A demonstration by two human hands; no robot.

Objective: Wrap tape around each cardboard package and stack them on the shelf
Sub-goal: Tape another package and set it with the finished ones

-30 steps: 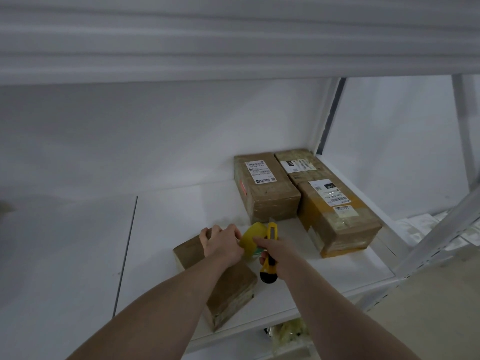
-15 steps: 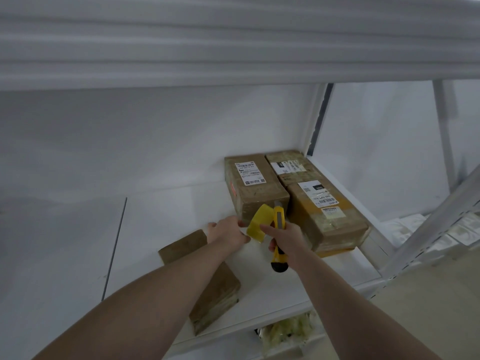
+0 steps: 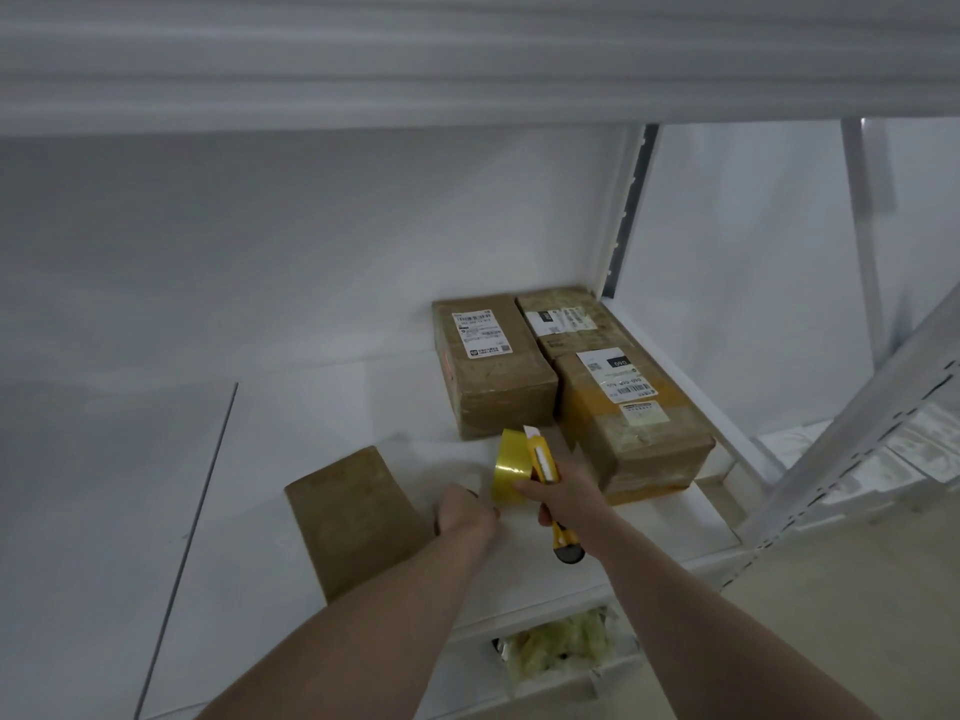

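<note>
The right hand (image 3: 563,504) grips a yellow knife (image 3: 550,491) and a tape roll (image 3: 508,472) together, above the white shelf (image 3: 322,407). The left hand (image 3: 464,511) is beside the roll, fingers curled under (whether they hold anything, I cannot tell). A plain package (image 3: 353,522) lies left of it; three labelled packages (image 3: 571,381) sit together at the back right corner.

Yellow tape roll (image 3: 511,470) held upright at frame centre beside a yellow utility knife, plain brown cardboard package (image 3: 353,517) lying flat on the white shelf (image 3: 291,423) lower centre-left, three taped, labelled packages (image 3: 493,366) side by side right of centre
</note>
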